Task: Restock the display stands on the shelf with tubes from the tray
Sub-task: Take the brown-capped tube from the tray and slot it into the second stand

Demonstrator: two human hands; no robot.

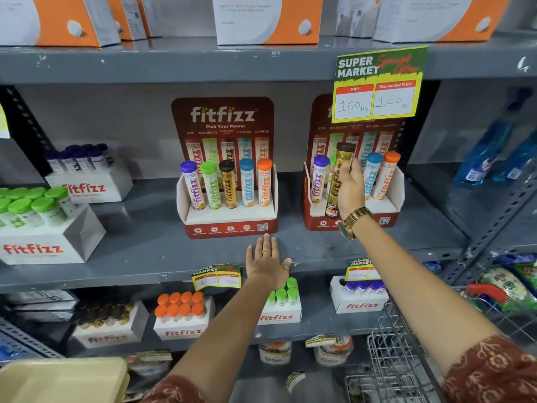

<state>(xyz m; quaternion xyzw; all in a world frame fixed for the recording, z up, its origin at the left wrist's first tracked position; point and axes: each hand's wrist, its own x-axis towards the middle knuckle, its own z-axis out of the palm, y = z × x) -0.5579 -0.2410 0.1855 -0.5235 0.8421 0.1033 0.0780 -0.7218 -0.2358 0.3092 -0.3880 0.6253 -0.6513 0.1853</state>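
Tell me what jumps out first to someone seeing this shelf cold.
The yellow price sign hangs from the upper shelf edge, covering the top of the right display stand. Below it, the right hand grips a gold tube at that stand's middle slot. The left stand holds five bright-capped tubes, with the left hand flat on the shelf before it.

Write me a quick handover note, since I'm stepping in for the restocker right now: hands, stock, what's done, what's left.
Right hand: gripping the gold brown-capped tube, upright at the right stand, not yet seated.
Left hand: open, flat on the shelf edge, holding nothing.
Left stand: shows five tubes in its front row.
Right stand: purple, blue and orange tubes in place; the green slot is mostly hidden.
Tray: bottom left, contents not visible.
Left: seat the gold tube.
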